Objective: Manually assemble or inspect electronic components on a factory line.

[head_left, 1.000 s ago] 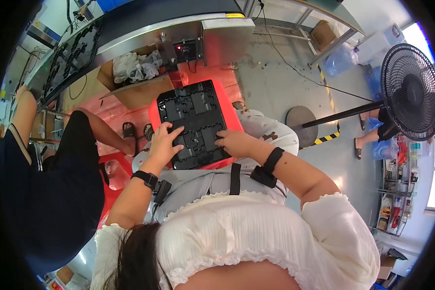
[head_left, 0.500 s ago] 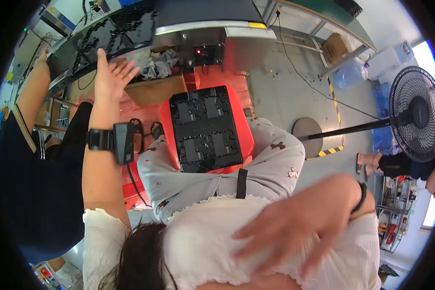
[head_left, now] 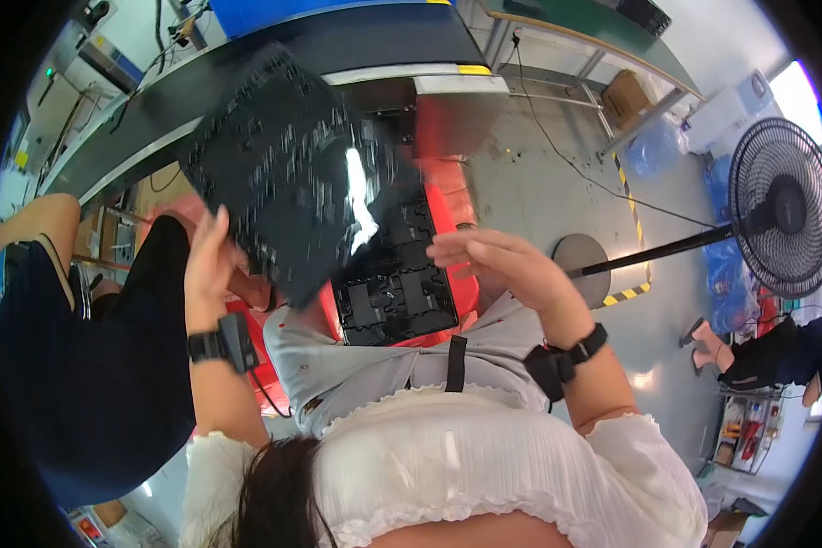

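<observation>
Desk: What fills the frame at 11 o'clock?

Reporter: A patterned black panel (head_left: 283,169), tilted and blurred, held aloft in front of a dark worktop (head_left: 393,41). Its bottom corner hides part of a lower black tray (head_left: 402,312) set on a red support (head_left: 467,297) at the seated person's knees. Whether the two touch, I cannot tell.

Desk: And the hands?

Reporter: The left hand (head_left: 208,260), at 9 o'clock from the tray, grips the panel's near edge; any fingers behind it are out of sight. The right hand (head_left: 511,265), at 2 o'clock, is empty, fingers extended and loosely together, just beside the tray and well apart from the panel.

Desk: Which step is this?

Reporter: Apparently one-handed handling of the panel above the tray. The next move, in my judgement, calls for levelling the panel, with the right hand steadying its free side toward 2 o'clock.
</observation>
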{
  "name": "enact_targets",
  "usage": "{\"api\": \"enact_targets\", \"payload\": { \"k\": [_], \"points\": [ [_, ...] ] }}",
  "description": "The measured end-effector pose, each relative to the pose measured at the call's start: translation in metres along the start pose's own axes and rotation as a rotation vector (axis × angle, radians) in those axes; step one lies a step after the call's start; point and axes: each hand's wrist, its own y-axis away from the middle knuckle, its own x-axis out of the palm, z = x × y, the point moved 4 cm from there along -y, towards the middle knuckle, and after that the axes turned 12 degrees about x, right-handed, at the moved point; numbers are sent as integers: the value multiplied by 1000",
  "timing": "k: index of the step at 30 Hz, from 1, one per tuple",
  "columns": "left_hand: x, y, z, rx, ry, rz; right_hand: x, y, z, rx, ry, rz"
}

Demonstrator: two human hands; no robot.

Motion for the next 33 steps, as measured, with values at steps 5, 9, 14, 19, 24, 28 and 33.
{"api": "enact_targets", "payload": {
  "k": [5,9,14,19,24,28,33],
  "points": [
    [-33,74,64,-398,-84,201,10,-57,-86,311,-265,-16],
    [-34,71,135,-598,-248,101,5,-84,-137,220,-31,-117],
    [-52,75,189,-280,-1256,203,-32,-71,-152,564,797,-466],
    [-2,89,169,-528,-1081,16,-43,-76,-141,572,1117,-541],
    [7,101,164,-362,-1067,38,-37,-102,-149,539,1261,-421],
    [-11,91,182,-434,-1384,429,-38,-98,-145,608,1198,-440],
    [-34,94,188,-528,-1295,548,-36,-88,-160,431,991,-500]
  ]
}}
